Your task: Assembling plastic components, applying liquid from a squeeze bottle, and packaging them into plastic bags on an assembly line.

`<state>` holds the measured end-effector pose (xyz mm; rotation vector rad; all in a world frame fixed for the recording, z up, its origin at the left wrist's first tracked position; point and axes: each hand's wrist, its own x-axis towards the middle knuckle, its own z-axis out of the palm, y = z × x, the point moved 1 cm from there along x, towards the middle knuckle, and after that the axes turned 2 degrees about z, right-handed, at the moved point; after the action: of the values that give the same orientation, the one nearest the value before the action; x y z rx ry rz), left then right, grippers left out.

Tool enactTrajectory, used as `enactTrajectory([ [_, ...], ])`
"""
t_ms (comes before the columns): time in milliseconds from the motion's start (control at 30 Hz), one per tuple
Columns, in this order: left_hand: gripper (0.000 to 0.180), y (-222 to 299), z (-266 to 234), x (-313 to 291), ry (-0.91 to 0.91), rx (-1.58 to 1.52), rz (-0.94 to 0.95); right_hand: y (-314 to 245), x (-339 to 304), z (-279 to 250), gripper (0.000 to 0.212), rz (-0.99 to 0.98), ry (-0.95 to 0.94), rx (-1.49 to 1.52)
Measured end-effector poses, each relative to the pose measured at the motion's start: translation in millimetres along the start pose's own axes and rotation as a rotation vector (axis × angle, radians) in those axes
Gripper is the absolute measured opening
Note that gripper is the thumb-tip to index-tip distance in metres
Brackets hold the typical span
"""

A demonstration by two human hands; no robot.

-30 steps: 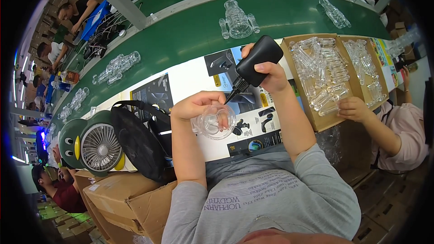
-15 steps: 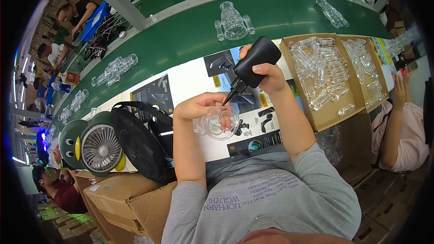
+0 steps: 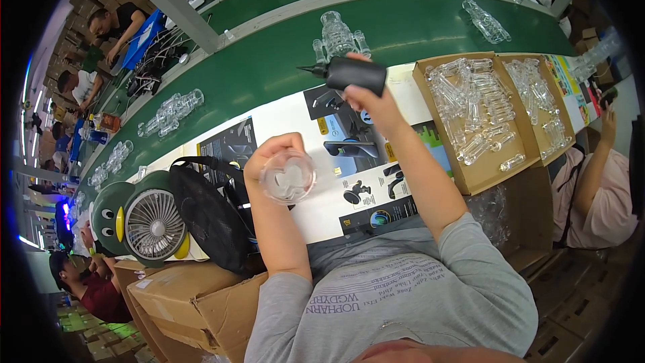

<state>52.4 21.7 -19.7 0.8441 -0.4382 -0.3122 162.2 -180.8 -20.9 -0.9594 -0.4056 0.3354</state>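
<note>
My left hand [image 3: 271, 154] is closed around a clear round plastic part [image 3: 289, 178], whose circular rim faces up toward me. In my right hand [image 3: 368, 99] is a black squeeze bottle [image 3: 356, 75], tipped on its side with its thin nozzle pointing left. The nozzle is well apart from the clear part. Behind the bottle, a clear figure-shaped plastic assembly [image 3: 338, 35] lies on the green surface, partly covered by the bottle. Below both hands lie printed sheets [image 3: 351, 144] on the white worktop.
A cardboard tray [image 3: 494, 173] of clear tubes is at my right. On the left are a penguin-shaped fan [image 3: 156, 222], a black mesh bag [image 3: 205, 212] and a carton [image 3: 181, 306]. More clear assemblies [image 3: 171, 112] lie along the green belt [image 3: 255, 60]. A person in pink [image 3: 598, 188] sits to the right.
The black bottle has lifted off the clear part, moved up and left, and turned nearly level. My left hand has shifted left and tilted the clear part's round opening toward me.
</note>
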Motion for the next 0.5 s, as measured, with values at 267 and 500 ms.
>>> enactTrajectory([
  [267, 0.037, 3, -32, 14, 0.118, 0.112, 0.346, 58, 16, 30, 0.063, -0.481, -0.152, -1.671],
  [500, 0.034, 13, -49, 17, 0.531, -0.235, 0.568, 58, 19, 36, 0.05, -0.389, -0.181, -1.481],
])
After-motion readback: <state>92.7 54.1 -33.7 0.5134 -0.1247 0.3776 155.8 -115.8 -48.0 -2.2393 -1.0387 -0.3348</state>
